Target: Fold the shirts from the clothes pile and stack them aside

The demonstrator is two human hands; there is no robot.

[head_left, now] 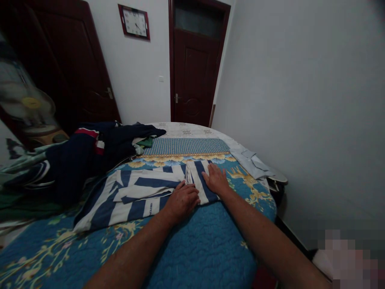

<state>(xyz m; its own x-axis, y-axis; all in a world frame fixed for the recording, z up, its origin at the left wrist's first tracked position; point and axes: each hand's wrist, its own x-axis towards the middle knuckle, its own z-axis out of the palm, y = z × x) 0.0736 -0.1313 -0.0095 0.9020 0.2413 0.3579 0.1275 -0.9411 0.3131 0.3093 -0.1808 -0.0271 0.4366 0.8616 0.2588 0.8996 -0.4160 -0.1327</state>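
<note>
A blue-and-white striped shirt (132, 208) lies spread on the blue patterned bed cover, with a sleeve folded across its middle. Its right end is doubled over into a narrow folded band. My left hand (184, 198) rests on the shirt beside the inner edge of that band, fingers slightly bent and laid on the cloth. On the outer part of the band lies my right hand (217, 179), palm down with the thumb apart from the fingers. Neither hand grips the cloth. The underside of both palms is hidden.
A heap of dark clothes (90, 152) covers the bed's left side. A folded light-grey garment (252, 162) lies at the right edge, close to the wall. The blue floral bed cover (192, 249) has a rounded edge on the right. An electric fan (30, 100) stands at far left.
</note>
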